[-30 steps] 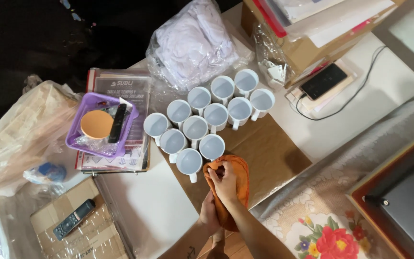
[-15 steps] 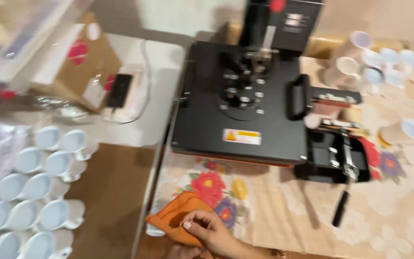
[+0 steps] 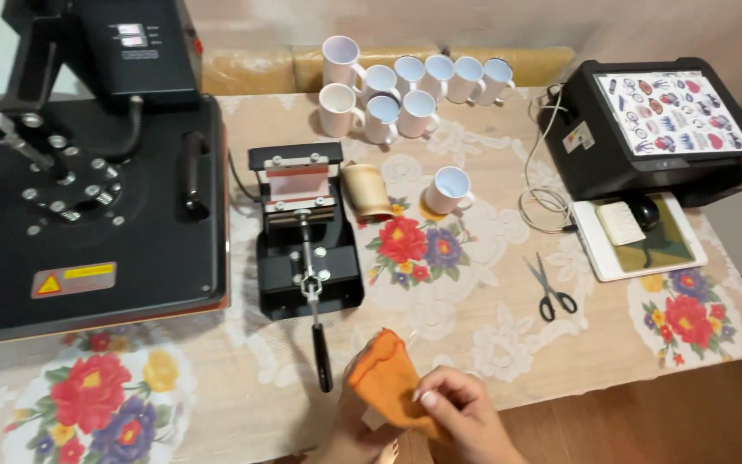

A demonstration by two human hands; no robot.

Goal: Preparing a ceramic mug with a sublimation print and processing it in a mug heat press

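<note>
Since 0.5 s ago view swung right: big flat press now at left, hands w/ orange cloth point(image 3: 386, 378) now in front of mug press point(image 3: 307, 236). Right hand point(image 3: 461, 412) grip closed, pinching cloth at table point(image 3: 474, 292) front edge; left hand point(image 3: 349, 438) mostly hidden under cloth, grip can't tell. Beyond: lone white mug point(image 3: 448, 189), scissors point(image 3: 550, 288), mug cluster point(image 3: 405, 86), printer point(image 3: 654, 129). Best keep cloth bunched, clear of press handle point(image 3: 321, 354).
</note>
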